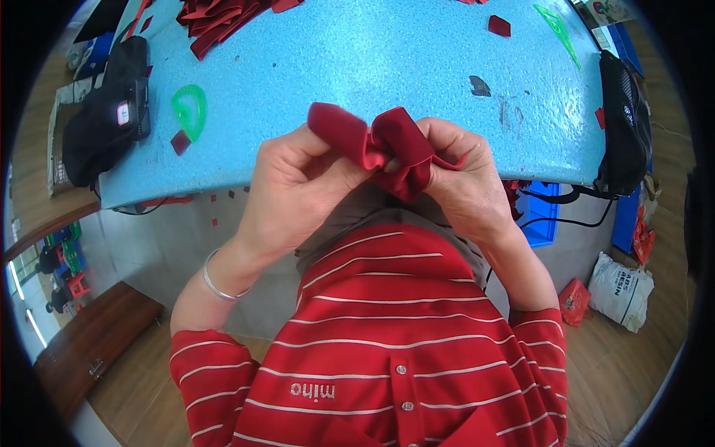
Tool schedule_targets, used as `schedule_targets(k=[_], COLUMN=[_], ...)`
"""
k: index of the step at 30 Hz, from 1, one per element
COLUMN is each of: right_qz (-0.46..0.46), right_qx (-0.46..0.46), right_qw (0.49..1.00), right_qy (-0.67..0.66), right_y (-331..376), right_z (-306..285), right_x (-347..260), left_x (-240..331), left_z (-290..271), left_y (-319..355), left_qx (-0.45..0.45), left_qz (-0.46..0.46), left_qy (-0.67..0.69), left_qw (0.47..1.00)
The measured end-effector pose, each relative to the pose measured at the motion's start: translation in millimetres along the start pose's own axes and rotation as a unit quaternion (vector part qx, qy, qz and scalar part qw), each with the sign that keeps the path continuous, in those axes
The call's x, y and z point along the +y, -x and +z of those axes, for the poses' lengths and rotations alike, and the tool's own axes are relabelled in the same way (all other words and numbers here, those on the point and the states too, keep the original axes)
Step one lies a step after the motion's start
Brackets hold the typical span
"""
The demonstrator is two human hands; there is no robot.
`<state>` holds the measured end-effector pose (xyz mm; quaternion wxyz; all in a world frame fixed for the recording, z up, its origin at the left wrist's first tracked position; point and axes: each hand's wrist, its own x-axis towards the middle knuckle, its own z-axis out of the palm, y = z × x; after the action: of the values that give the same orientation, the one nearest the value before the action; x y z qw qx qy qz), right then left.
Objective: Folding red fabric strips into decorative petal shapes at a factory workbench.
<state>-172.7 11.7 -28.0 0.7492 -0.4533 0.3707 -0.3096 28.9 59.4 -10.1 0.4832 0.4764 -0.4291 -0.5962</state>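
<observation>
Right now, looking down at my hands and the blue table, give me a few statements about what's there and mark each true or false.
1. Both hands, left hand and right hand, grip one dark red fabric piece. True.
2. The fabric lies flat on the blue table. False: it is bunched and held at the table's near edge.
3. A silver bracelet circles the left wrist. True.
4. The curved ruler on the table is yellow. False: it is green.

Both forearms raised from the lower edge, left hand (298,186) and right hand (462,182) meeting at chest height, fingers curled, thumbs pinching inward, a closed grip each, left wrist bent
</observation>
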Motion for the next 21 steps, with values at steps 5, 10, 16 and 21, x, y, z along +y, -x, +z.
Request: schedule_targets(k=[5, 10, 16, 21], right_qz=[-0.212, -0.292, -0.177, -0.129], right_qx=[0.173, 0.171, 0.154, 0.138], right_qw=[0.958, 0.918, 0.971, 0.982], right_qy=[0.087, 0.208, 0.046, 0.008], right_y=[-9.0, -10.4, -9.8, -5.5], right_z=[10.4, 2.5, 5.1, 1.3], right_x=[13.1, 22.8, 15.8, 10.0], left_x=[-14.3, -34.9, -40.3, -47.6], left_z=[10.8, 23.5, 28.7, 28.4], left_y=[1.2, -3.9, -6.3, -9.6], left_qx=[0.036, 0.093, 0.138, 0.162], left_qz=[0.074, 0.168, 0.188, 0.234], left_qy=[0.049, 0.056, 0.017, -0.057], left_qw=[0.995, 0.980, 0.972, 0.957])
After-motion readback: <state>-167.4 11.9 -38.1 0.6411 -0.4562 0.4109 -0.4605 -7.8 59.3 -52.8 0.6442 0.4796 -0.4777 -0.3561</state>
